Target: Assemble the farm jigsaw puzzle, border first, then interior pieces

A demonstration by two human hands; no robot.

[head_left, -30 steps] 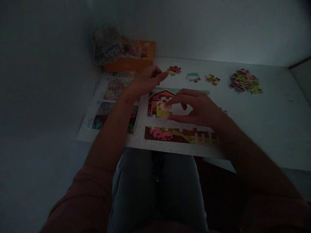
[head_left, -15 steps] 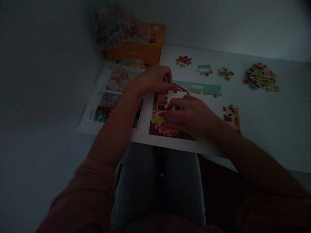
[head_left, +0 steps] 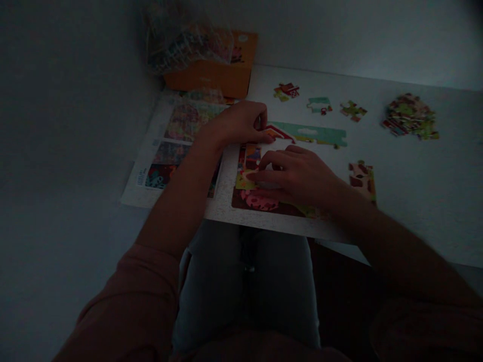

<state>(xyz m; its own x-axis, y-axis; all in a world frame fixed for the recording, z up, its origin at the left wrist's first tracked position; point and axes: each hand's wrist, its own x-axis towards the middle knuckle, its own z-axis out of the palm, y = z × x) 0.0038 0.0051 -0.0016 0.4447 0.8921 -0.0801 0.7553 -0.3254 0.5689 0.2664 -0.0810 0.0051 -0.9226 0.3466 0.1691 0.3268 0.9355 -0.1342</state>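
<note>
A partly joined jigsaw puzzle point(head_left: 258, 200) lies on the table, with a pink spotted animal along its lower edge and a pale blue sky strip point(head_left: 323, 134) at the top. My left hand point(head_left: 247, 120) is closed at the top left corner, its fingertips on a puzzle piece with a red roof point(head_left: 281, 133). My right hand point(head_left: 296, 173) is curled over the middle, and its fingertips press on a puzzle piece at the left side point(head_left: 243, 180). Its palm hides part of the frame's inside. The light is dim, so finger contact is hard to see.
A heap of loose pieces point(head_left: 411, 116) lies at the far right. Several small clusters, such as a brown spotted one point(head_left: 361, 178), are spread around. Behind on the left stand an orange box point(head_left: 211, 78) and a clear plastic bag point(head_left: 188, 45). Picture sheets point(head_left: 162, 176) lie left.
The view has shifted slightly. More of the red-roof piece shows beside my left fingertips. My right hand stays almost in place over the puzzle.
</note>
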